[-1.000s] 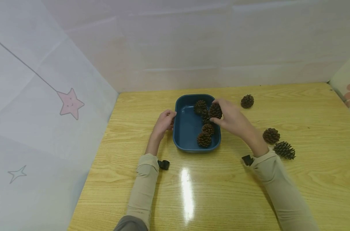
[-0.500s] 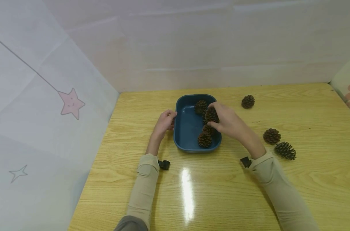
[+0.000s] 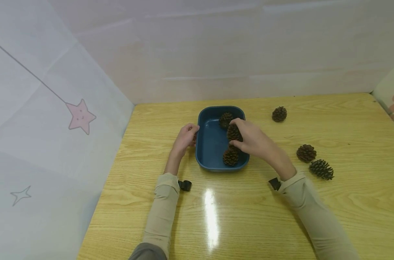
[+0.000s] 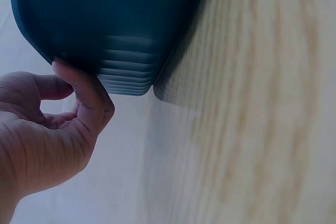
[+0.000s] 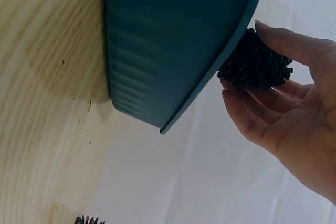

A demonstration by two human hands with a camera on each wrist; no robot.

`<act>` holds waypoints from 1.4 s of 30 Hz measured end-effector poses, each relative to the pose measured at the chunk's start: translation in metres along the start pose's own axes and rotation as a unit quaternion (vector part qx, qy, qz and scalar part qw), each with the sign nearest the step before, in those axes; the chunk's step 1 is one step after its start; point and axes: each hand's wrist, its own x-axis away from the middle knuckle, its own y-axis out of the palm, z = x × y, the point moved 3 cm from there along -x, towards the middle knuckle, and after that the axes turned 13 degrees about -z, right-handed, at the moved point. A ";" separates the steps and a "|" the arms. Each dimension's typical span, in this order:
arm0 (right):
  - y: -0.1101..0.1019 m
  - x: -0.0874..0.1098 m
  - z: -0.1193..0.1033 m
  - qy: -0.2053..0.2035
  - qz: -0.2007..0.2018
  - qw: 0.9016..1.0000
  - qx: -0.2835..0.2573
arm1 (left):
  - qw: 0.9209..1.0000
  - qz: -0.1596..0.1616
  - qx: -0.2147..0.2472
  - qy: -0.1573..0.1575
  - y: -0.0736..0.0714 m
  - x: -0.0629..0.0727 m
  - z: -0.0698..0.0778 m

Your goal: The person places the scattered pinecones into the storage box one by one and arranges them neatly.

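Note:
A dark blue rectangular tub (image 3: 211, 164) stands on the table with several brown pine cones along its right half. My right hand (image 3: 253, 140) grips a pine cone (image 3: 234, 133) between thumb and fingers, over the right side of the tub. In the right wrist view this held pine cone (image 5: 254, 61) shows just past the rim. My left hand (image 3: 185, 136) holds the tub's left rim, its curled fingers (image 4: 86, 95) against the ribbed outer wall. One pine cone (image 3: 226, 120) lies near the far end of the tub, another (image 3: 230, 157) near the front.
On the wooden table (image 3: 249, 216), right of the tub, lie three more pine cones: one at the back (image 3: 279, 114) and a pair nearer, a round pine cone (image 3: 306, 153) beside a longer pine cone (image 3: 321, 169). A pale sheet (image 3: 197, 54) hangs behind the table.
My right hand has moved left and slightly toward me with the pine cone, further in over the tub. The left hand and the tub have stayed in place.

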 end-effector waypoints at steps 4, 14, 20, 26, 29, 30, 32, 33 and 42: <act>0.003 0.000 -0.003 -0.009 -0.003 1.000 -0.002 | 1.000 -0.002 0.000 -0.002 0.000 0.000 0.000; 0.008 -0.002 -0.006 -0.018 -0.018 1.000 -0.004 | 1.000 -0.004 0.004 0.007 0.001 0.001 0.000; 0.011 -0.002 -0.009 -0.021 -0.023 1.000 -0.005 | 1.000 -0.005 0.002 0.007 0.000 0.001 0.000; 0.015 -0.002 -0.012 -0.031 -0.021 0.999 -0.012 | 1.000 -0.004 -0.002 0.005 0.000 0.001 0.000; 0.016 -0.003 -0.012 -0.031 -0.025 0.999 -0.017 | 1.000 -0.004 -0.002 0.004 0.000 0.001 0.000; 0.017 -0.003 -0.012 -0.030 -0.027 0.999 -0.019 | 1.000 -0.003 -0.002 0.004 0.000 0.001 0.000; 0.018 -0.003 -0.013 -0.031 -0.032 0.999 -0.022 | 1.000 -0.003 0.000 0.003 0.001 0.000 0.000; 0.018 -0.003 -0.013 -0.032 -0.035 0.999 -0.023 | 1.000 -0.004 0.000 0.002 0.001 0.000 0.000; 0.024 -0.005 -0.018 -0.066 -0.040 0.997 -0.026 | 1.000 -0.005 -0.004 0.003 0.000 0.000 -0.001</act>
